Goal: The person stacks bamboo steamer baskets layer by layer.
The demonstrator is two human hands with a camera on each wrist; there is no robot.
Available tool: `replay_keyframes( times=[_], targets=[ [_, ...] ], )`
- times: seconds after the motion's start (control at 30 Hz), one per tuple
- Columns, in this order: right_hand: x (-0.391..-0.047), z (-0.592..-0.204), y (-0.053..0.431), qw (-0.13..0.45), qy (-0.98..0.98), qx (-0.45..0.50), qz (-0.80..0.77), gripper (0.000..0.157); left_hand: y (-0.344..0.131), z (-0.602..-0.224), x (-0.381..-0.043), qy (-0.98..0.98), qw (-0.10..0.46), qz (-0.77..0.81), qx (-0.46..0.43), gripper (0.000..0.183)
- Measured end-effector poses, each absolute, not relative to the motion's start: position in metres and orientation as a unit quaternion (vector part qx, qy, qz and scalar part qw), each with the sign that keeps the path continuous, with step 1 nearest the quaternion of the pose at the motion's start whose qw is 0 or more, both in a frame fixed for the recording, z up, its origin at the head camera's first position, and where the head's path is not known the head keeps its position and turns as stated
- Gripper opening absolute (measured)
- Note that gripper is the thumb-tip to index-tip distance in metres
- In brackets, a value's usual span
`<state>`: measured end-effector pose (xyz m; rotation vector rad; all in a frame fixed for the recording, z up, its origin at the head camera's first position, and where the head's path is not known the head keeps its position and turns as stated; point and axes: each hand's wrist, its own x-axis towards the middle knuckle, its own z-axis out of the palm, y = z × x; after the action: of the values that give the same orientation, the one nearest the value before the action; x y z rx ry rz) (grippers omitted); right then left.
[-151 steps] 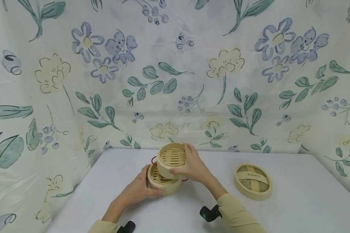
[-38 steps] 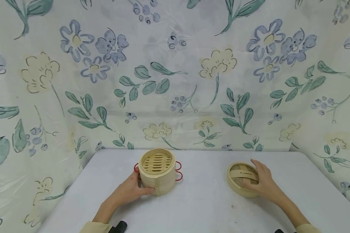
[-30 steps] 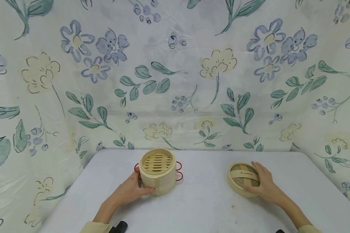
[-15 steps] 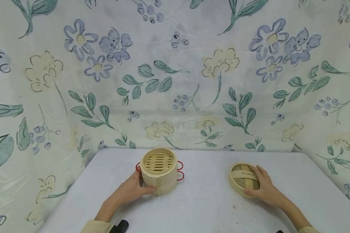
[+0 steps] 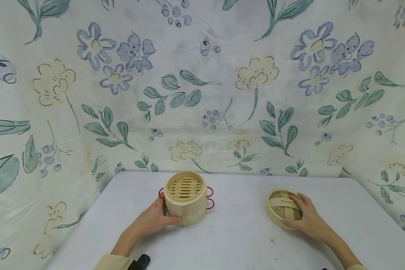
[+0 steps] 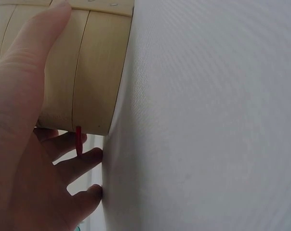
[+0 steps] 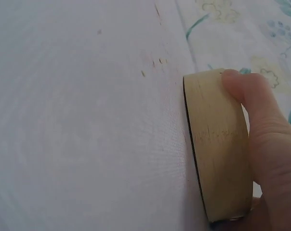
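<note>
Two bamboo steamer baskets, an upper one (image 5: 185, 187) with a slatted floor and a lower one (image 5: 192, 219), stand stacked on the white table. Red loops stick out at both sides. My left hand (image 5: 152, 219) holds the stack from the left, thumb across the front wall; its other fingers are mostly hidden behind in the head view. In the left wrist view they spread around a red loop (image 6: 79, 140). To the right lies a round bamboo steamer lid (image 5: 276, 212) with crossed strips on top. My right hand (image 5: 305, 219) grips its right side, thumb on the near rim, fingers over the top.
The white tabletop (image 5: 236, 232) lies between the stack and the lid, with small dark specks near the lid. Behind and beside it hangs a floral cloth (image 5: 216, 93). A black wrist camera mount (image 5: 140, 261) shows by the left sleeve.
Five seconds ago my right hand held the upper basket tilted over the lower one; now it sits on top. That hand moved right to the lid, its fingers drawing in around it; the left stays put.
</note>
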<state>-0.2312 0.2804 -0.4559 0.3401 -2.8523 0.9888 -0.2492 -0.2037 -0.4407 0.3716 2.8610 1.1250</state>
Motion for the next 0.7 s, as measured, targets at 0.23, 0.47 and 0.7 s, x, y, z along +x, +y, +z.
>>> replay_keyframes(
  times=[0.23, 0.47, 0.7],
  targets=[
    [-0.232, -0.454, 0.28, 0.057, -0.939, 0.107, 0.321, 0.088, -0.204, -0.44, -0.249, 0.923, 0.022, 0.364, 0.121, 0.111],
    [-0.234, -0.45, 0.276, 0.063, -0.94, 0.113, 0.316, 0.088, -0.204, -0.44, -0.25, 0.923, 0.023, 0.365, 0.121, 0.112],
    [-0.24, -0.444, 0.268, 0.066, -0.94, 0.117, 0.313, 0.09, -0.203, -0.44, -0.249, 0.921, 0.024, 0.368, 0.128, 0.111]
  ],
)
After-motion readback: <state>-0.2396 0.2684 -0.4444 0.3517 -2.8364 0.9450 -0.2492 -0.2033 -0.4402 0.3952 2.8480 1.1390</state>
